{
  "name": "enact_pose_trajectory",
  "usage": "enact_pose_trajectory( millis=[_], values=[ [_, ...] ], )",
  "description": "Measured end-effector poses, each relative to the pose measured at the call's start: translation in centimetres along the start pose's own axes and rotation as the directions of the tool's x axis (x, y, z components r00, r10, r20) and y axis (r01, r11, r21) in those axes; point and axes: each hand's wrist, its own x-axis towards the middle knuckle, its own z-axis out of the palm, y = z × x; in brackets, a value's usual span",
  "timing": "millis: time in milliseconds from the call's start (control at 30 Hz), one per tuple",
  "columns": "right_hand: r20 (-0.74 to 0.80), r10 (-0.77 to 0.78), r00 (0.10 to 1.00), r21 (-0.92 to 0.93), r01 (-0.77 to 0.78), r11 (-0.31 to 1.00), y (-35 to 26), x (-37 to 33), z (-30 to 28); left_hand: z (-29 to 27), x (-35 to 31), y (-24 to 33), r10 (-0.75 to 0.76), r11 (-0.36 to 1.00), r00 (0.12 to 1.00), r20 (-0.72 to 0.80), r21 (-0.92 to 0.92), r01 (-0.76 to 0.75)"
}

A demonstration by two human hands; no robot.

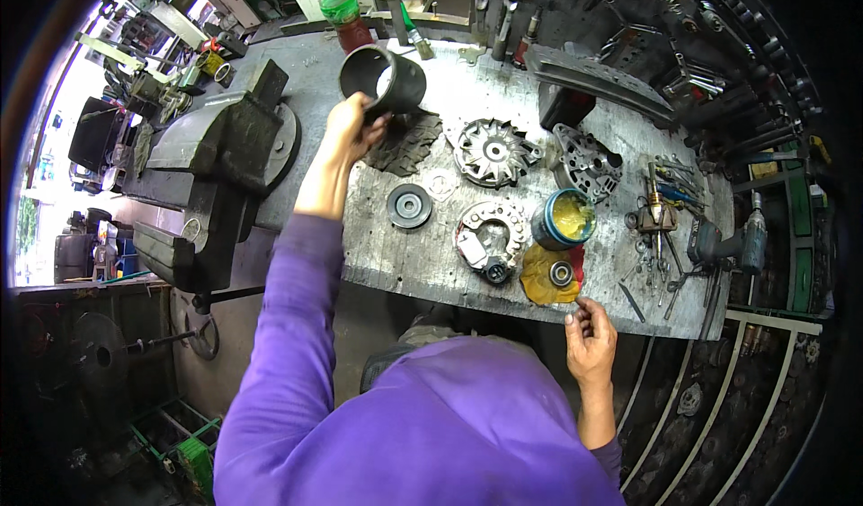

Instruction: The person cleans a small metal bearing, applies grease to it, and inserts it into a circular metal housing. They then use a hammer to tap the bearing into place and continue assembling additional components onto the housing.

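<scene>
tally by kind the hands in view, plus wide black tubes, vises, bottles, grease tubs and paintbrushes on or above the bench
Hands: 2
Wide black tubes: 1, in the left hand
Vises: 1
Bottles: 1
Grease tubs: 1
Paintbrushes: 1
Total: 7

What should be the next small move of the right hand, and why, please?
Perhaps the right hand should reach for the small bearing: the hand looks empty and is near the yellow cloth under that bearing, while the left hand holds the dark cylinder.
</scene>
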Motion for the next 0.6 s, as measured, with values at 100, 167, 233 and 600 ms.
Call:
enact_pose_trajectory(
  millis=[100, 167, 233, 600],
  values=[
    [0.044, -0.225, 0.973, 0.000, 0.225, 0.974, -4.0, 3.3, 1.0, -5.7, -10.1, -0.6, 0.193, 0.931, 0.981, -0.030, 0.322, -0.174],
    [0.076, -0.345, 0.936, -0.007, 0.346, 0.938, -6.1, 6.0, 1.5, -8.4, -16.8, -1.2, 0.199, 0.858, 0.980, -0.021, 0.487, -0.164],
    [0.090, -0.424, 0.901, -0.033, 0.429, 0.903, -7.5, 8.7, 1.8, -9.3, -21.8, -3.1, 0.158, 0.825, 0.987, -0.041, 0.555, -0.109],
    [0.006, -0.313, 0.950, -0.164, 0.310, 0.936, -8.0, 13.7, 0.6, -6.6, -25.0, -12.2, 0.050, 0.762, 0.999, -0.013, 0.647, -0.030]
  ],
)
